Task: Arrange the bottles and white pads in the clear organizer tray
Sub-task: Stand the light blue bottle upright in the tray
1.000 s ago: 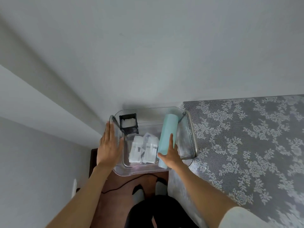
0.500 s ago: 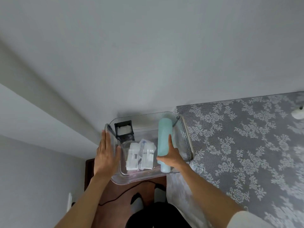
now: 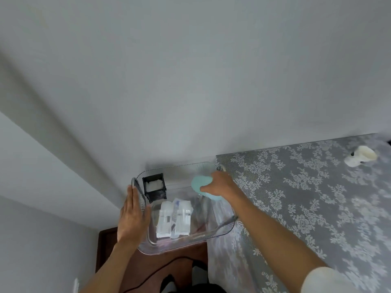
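Note:
The clear organizer tray (image 3: 148,249) stands at the left edge of the table against the wall. My right hand (image 3: 220,183) grips a pale teal bottle (image 3: 198,182) at the tray's far right, lifted on end. My left hand (image 3: 132,216) lies flat, fingers together, against the tray's left outer wall. Inside the tray two white packaged pads (image 3: 174,218) lie side by side in the middle. A small black holder with white pads (image 3: 154,187) stands in the far left corner.
A grey lace-patterned cloth (image 3: 306,208) covers the table to the right. A small white bottle (image 3: 359,158) lies on it at the far right. Below the tray are a brown floor and a black cable (image 3: 160,269).
My right hand has moved from the near end of the teal bottle toward the tray's far right and tipped the bottle from lying flat to raised. The left hand stays on the tray's side.

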Motion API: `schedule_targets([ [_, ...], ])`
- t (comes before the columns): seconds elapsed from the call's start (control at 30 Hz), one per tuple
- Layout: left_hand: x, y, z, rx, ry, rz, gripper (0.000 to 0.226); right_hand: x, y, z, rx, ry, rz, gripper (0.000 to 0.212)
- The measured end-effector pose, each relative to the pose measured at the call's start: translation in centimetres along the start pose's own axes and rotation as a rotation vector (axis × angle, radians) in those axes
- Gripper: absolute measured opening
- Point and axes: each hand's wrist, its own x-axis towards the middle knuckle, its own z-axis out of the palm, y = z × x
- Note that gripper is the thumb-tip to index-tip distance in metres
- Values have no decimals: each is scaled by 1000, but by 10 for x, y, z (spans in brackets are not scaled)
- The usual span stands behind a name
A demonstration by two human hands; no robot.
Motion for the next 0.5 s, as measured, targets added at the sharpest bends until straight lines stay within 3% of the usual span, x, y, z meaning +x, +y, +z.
schedule_targets([
  [0.1,1,-1,0,-1,4,2,79,2,-10,-7,2,150,-58,67],
  [0.3,2,-1,1,24,-1,-2,80,6,-12,9,74,374,-269,82],
  [0.5,3,-1,2,34,17,9,79,3,-5,35,323,385,-370,101],
])
